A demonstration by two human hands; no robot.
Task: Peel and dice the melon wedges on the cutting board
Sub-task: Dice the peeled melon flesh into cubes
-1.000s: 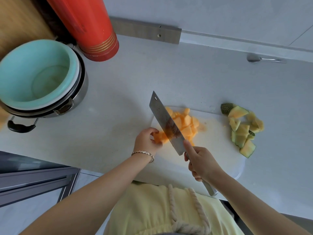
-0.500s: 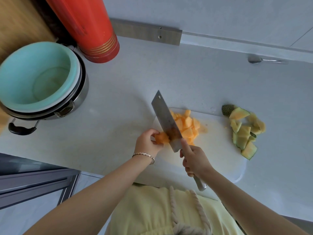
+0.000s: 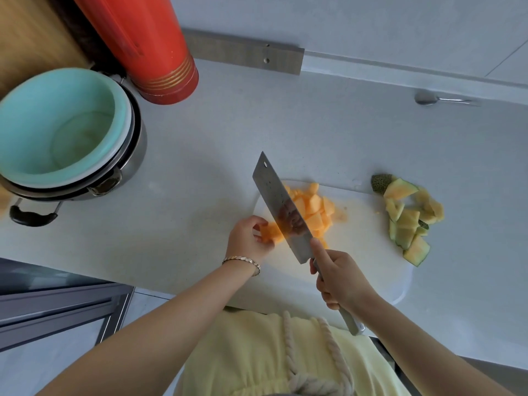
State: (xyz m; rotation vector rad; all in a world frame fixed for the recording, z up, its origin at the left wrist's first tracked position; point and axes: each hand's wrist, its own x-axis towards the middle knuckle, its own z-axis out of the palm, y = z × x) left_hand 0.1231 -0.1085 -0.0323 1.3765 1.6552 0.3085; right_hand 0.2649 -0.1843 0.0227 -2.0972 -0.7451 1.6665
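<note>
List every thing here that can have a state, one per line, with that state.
Melon piece: peeled, not yet diced.
Diced melon: heaped on the cutting board.
Peels: piled at the board's right end.
Cleaver: gripped, blade over the melon piece.
Right hand: grips the cleaver, forefinger on the blade.
Left hand: holds the melon piece.
Teal bowl: upright, nested in a metal pot.

No legible text; tiny marks on cleaver blade [image 3: 281, 207] too small to read.
</note>
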